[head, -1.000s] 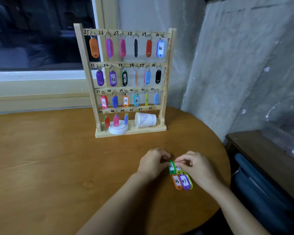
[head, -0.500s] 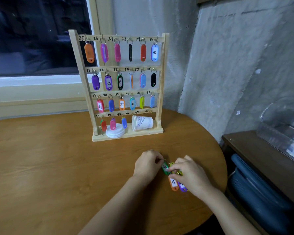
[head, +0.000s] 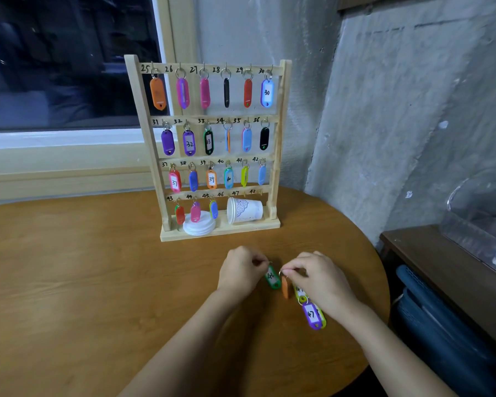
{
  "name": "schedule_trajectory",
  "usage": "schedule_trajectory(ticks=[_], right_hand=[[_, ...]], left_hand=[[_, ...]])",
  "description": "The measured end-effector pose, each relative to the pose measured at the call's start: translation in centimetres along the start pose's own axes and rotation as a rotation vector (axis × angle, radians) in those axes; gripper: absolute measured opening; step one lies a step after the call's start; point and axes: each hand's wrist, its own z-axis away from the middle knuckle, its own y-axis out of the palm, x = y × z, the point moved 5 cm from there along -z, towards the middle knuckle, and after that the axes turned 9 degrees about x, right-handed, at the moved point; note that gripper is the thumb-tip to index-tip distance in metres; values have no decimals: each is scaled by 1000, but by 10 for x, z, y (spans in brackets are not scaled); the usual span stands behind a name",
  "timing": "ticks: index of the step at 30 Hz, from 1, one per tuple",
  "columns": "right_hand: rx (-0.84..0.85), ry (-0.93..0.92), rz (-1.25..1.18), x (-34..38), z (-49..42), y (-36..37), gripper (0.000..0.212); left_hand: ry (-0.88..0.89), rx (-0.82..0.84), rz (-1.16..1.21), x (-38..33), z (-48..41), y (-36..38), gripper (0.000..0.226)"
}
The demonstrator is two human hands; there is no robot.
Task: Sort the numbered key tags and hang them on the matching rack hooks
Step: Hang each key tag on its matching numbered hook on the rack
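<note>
My left hand pinches the ring of the green tag and my right hand pinches the ring of the orange tag, near the right edge of the worktop, I think to pull them apart for the rack's bare bottom hooks.

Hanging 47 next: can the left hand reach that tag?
Probably not easily: the left hand holds the green tag, and the right hand with the orange tag crowds the purple 47 tag.

The left hand is pulling the green tag away from the cluster, while the right hand is lifting the orange tag by its ring, uncovering the purple tag.
</note>
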Motion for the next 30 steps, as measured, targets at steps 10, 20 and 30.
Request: schedule_trajectory(ticks=[10, 20, 30], right_hand=[[-103, -10, -217, 29, -50, -22, 15], [-130, -78, -145, 59, -119, -23, 6], [-191, -104, -146, 72, -164, -22, 6]], left_hand=[[-76, -121, 174, 20, -21, -52, 10], [-126, -305, 358, 36, -60, -92, 9], [-178, -392, 486, 41, -89, -98, 8]])
